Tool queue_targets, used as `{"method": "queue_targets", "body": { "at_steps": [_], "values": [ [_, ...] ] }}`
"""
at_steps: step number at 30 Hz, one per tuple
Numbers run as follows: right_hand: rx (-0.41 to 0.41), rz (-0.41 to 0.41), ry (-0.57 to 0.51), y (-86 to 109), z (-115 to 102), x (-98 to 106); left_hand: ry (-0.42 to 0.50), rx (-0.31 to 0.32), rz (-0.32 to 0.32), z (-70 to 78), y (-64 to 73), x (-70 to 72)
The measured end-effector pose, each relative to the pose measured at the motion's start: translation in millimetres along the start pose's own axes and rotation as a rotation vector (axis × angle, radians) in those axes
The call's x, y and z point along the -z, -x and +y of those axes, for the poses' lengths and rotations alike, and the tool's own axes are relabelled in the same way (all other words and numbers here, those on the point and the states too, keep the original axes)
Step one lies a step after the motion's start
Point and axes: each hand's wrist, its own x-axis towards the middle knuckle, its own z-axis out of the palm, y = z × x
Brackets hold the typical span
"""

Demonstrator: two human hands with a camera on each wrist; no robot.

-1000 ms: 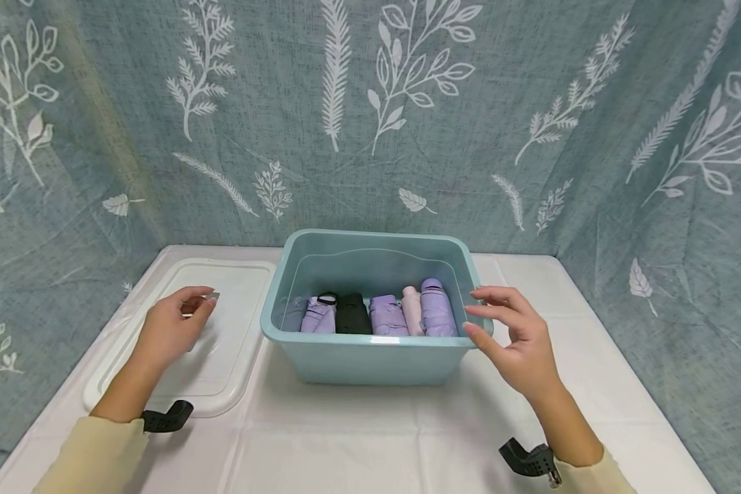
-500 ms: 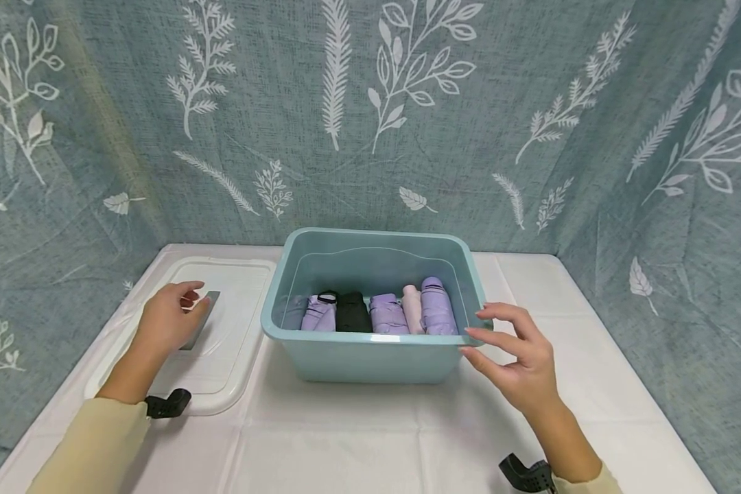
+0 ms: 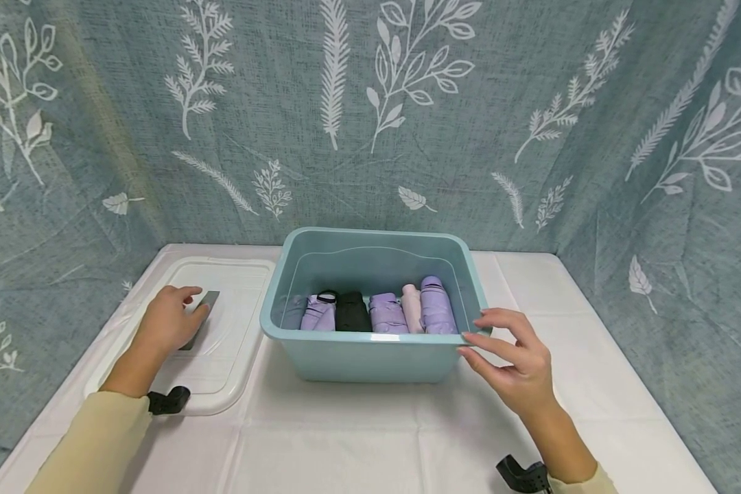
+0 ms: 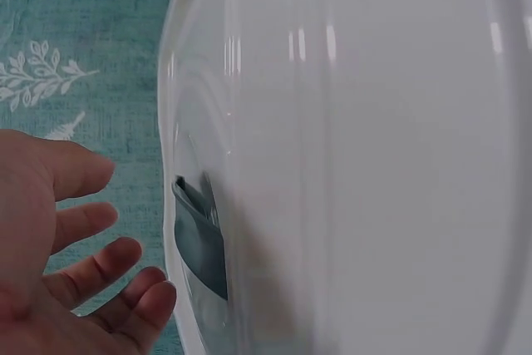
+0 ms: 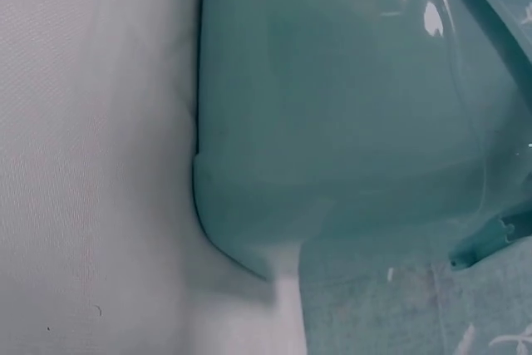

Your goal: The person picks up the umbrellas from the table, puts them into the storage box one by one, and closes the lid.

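Observation:
My left hand [image 3: 168, 319] hovers over the white lid [image 3: 243, 322], its fingers loosely bent with nothing between them. Just right of its fingertips, a grey strip [image 3: 204, 321] lies on the lid; in the left wrist view, this strip [image 4: 199, 239] has a curled end. My right hand [image 3: 519, 363] is at the front right corner of the blue-green plastic bin [image 3: 370, 360], thumb and fingertips right at the rim. The right wrist view shows the bin's side [image 5: 332, 97] but no hand. Inside the bin stand a black bundle [image 3: 353, 314] and a lilac bundle [image 3: 437, 307], both like folded umbrellas.
More lilac bundles [image 3: 387, 314] and a slim pale pink one [image 3: 411, 309] fill the bin's row. A white cloth [image 3: 346, 439] covers the table. Blue-grey curtain [image 3: 370, 185] with white leaf prints closes off the back and both sides.
My left hand has drawn back slightly to the left, uncovering more of the grey strip. My right hand has come down to the bin's front right corner. The bin and its contents stay put.

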Motion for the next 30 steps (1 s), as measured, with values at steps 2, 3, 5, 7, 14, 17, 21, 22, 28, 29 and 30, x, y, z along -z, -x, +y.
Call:
{"method": "queue_targets", "body": {
  "at_steps": [2, 3, 5, 7, 14, 17, 21, 22, 28, 29, 30],
  "values": [
    [0.006, 0.004, 0.014, 0.2, 0.0, 0.0, 0.000, 0.016, -0.009, 0.3, 0.4, 0.1],
    [0.010, 0.004, 0.025, 0.2, 0.0, 0.0, 0.002, 0.024, -0.013, 0.6, 0.6, 0.1],
    [0.017, 0.006, 0.038, 0.1, -0.3, 0.0, 0.003, 0.037, -0.019, 0.8, 1.1, -0.1],
    [0.026, 0.010, 0.053, -0.3, -0.9, -0.4, -0.001, 0.042, -0.020, 1.1, 1.9, -0.5],
    [0.038, 0.038, 0.065, -0.4, -2.8, -2.0, -0.024, 0.004, -0.037, 0.2, 3.1, -2.3],
    [0.026, 0.045, 0.052, 1.2, -3.0, -2.8, -0.025, 0.007, -0.064, -0.2, 3.6, -2.8],
    [0.004, 0.056, 0.058, 4.1, -2.9, -4.0, -0.019, 0.006, -0.083, -1.5, 5.2, -3.6],
    [-0.002, 0.058, 0.061, 4.9, -2.9, -4.3, -0.016, 0.007, -0.089, -1.9, 5.7, -3.7],
    [-0.055, 0.075, 0.053, 10.4, -2.7, -5.2, -0.008, -0.021, -0.125, -5.0, 6.1, -3.7],
    [-0.065, 0.077, 0.048, 11.0, -2.7, -5.3, -0.010, -0.030, -0.130, -5.9, 5.2, -3.6],
    [-0.072, 0.080, 0.043, 11.5, -2.8, -5.4, -0.013, -0.033, -0.139, -6.7, 4.2, -3.4]
  ]
}}
